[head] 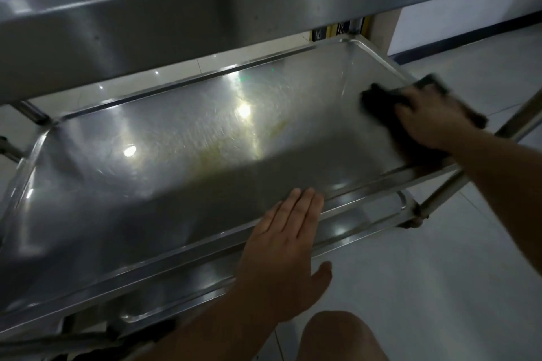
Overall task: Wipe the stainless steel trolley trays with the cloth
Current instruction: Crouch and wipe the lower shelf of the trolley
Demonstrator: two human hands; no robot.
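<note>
Cloth (381, 102), dark and bunched, lies at the right end of the middle tray (176, 138), pressed flat under the right hand (431, 120). Scuffed steel shows glare and a yellowish smear mid-tray. Left hand (284, 246) rests flat, fingers together, on the near rim.

Both hands are bare: no gloves, rings, watch or wristband show on either. The left hand (286, 246), seen at the near rim of the middle tray (164, 265), has short, plain nails. The right hand (431, 120), at that tray's right end, is blurred, so its nails cannot be made out. Both forearms are uncovered as far as the picture's edge, with no sleeve in view. Below the tray's near rim, a bare knee (337, 334) shows, with no trouser fabric over it.
</note>
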